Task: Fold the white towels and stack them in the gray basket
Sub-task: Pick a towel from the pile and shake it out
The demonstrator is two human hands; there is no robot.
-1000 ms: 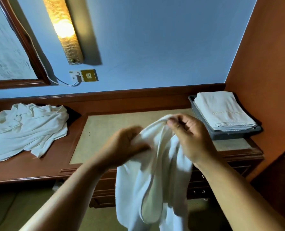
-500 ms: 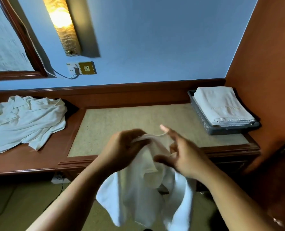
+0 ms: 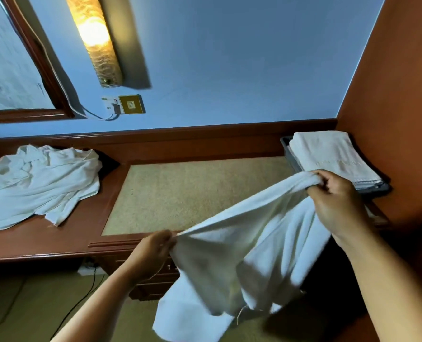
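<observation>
- Left hand is low at the desk's front edge, thumb and fingers curled together and pinching one end of a white towel.
- Right hand is higher, near the desk's far right corner, fingers curled tight round the towel's other end, which is bunched in the grip.
- The towel is off the desk, held in the air. Its top edge is pulled taut between the hands, sloping up from left to right.
- The rest of it hangs loose below the front edge, in front of the drawers. The lower hem is blurred, with a loose thread showing.
- Gray basket sits in the far right corner of the desk, against the orange side wall.
- Folded towels are stacked flat in the basket, rising above its rim. How many there are cannot be told.
- The right hand's knuckles are just beside the basket's front left part. Whether they touch it cannot be told.
- A pile of unfolded towels lies crumpled on the left end of the desk, reaching toward the back edge.
- A beige inset pad covers the middle of the desk, between the pile and the basket.
- On the blue wall behind are a lit wall lamp, a brass switch plate and a wood-framed mirror.
- A white cable runs from the mirror frame to a socket beside the switch plate.
</observation>
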